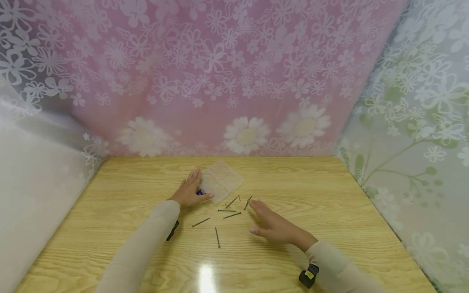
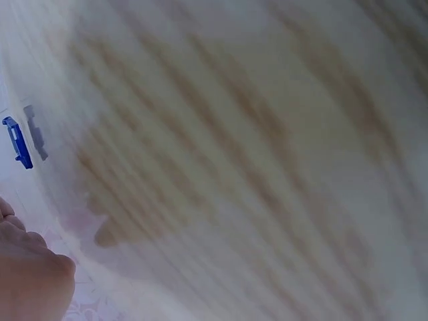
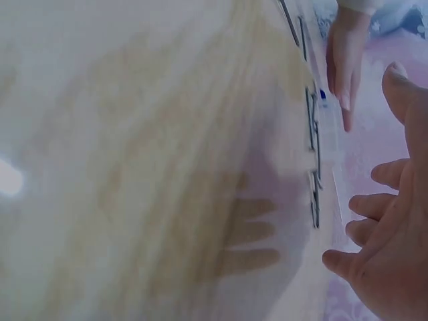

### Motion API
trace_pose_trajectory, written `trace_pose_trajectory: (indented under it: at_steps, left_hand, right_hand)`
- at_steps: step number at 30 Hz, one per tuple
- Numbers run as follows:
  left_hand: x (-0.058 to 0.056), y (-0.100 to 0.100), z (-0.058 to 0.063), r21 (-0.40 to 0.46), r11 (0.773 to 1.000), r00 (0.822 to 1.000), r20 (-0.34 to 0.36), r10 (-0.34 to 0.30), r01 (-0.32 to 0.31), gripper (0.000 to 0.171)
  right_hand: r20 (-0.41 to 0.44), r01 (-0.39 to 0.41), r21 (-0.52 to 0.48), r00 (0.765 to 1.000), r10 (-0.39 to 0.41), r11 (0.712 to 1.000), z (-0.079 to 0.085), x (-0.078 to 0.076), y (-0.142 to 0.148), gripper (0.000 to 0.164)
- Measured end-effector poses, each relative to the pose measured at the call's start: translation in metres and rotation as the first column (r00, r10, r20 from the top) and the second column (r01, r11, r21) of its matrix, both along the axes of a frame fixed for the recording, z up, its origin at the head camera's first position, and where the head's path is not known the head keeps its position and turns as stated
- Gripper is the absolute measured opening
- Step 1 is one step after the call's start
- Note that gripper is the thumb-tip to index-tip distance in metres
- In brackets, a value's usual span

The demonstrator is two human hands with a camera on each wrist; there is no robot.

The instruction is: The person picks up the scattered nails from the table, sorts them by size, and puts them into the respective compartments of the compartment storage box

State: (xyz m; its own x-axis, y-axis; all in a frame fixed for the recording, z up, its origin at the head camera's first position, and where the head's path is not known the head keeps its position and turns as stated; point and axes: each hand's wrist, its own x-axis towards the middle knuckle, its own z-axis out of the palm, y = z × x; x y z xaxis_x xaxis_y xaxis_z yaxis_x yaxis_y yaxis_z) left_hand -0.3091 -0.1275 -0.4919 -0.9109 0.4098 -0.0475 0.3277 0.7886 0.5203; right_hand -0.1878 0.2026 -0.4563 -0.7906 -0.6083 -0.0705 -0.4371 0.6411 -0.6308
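Several long nails (image 1: 218,237) lie scattered on the wooden table between the two hands. My left hand (image 1: 187,192) is at the far left of them, fingers extended, beside a thin see-through plastic bag (image 1: 223,179). A small blue plastic piece (image 1: 200,192) shows between its thumb and fingers. In the left wrist view that blue piece (image 2: 19,144) appears apart from the hand (image 2: 30,274). To the right of the nails, my right hand (image 1: 272,226) is spread with nothing in it, fingertips close by the rightmost nails (image 1: 247,203). The right wrist view shows its fingers (image 3: 374,207) apart.
The wood-grain table (image 1: 293,179) meets a pink flowered cloth (image 1: 220,61) at its back edge. Pale flowered cloth (image 1: 421,122) hangs along the right side, and a whitish sheet (image 1: 36,183) along the left. A light reflection shines near the front.
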Motion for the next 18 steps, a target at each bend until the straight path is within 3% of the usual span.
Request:
trace_pose_trajectory:
  at_steps: [4,11,18]
  left_hand:
    - [0.001,0.000,0.002,-0.004,1.000,1.000,0.004,0.000,0.000,0.112]
    - [0.002,0.001,0.003,-0.009,1.000,1.000,0.007,0.003,-0.003,0.112]
    - [0.002,-0.001,-0.001,-0.022,1.000,1.000,-0.006,0.011,-0.011,0.112]
  right_hand:
    - [0.020,0.017,-0.020,1.000,-0.017,1.000,-0.002,0.008,-0.011,0.085]
    - [-0.021,0.050,-0.086,0.998,-0.052,0.995,-0.015,0.019,-0.036,0.081]
    - [0.036,0.088,-0.196,0.996,-0.083,0.977,-0.024,0.027,-0.067,0.063]
